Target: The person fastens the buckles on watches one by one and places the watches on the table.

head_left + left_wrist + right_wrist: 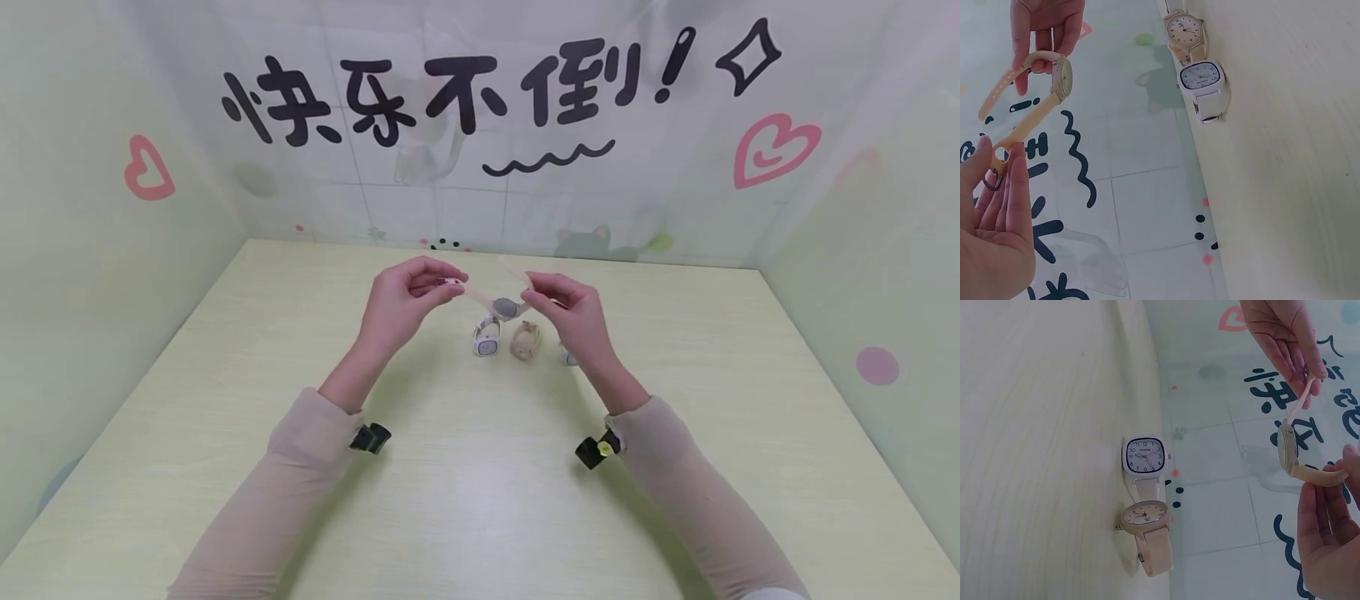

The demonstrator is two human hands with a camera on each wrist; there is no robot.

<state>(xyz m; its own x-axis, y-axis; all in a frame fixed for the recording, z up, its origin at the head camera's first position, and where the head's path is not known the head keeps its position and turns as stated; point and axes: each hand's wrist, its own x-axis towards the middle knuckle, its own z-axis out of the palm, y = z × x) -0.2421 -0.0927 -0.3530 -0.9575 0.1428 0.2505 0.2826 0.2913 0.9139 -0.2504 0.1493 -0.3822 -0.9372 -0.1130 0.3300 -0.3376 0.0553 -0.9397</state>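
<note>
A wristwatch [506, 308] with a pale peach strap is held up above the table, its strap unfastened and spread between both hands. My left hand [405, 300] pinches the buckle end; the metal buckle [992, 180] shows at its fingers in the left wrist view. With thumb and fingers, my right hand [572, 310] grips the other strap piece, close to the round case. Below the hands stand a white watch with a squarish case [1145, 456] and a round beige watch [1145, 515], side by side. Another white watch [568, 358] is partly hidden behind the right wrist.
The pale wood-grain table [480, 483] ends at a back wall sheet [420, 208] printed with dark characters and hearts. Similar sheets rise at the left and right sides. Dark camera mounts [371, 437] sit at both wrists.
</note>
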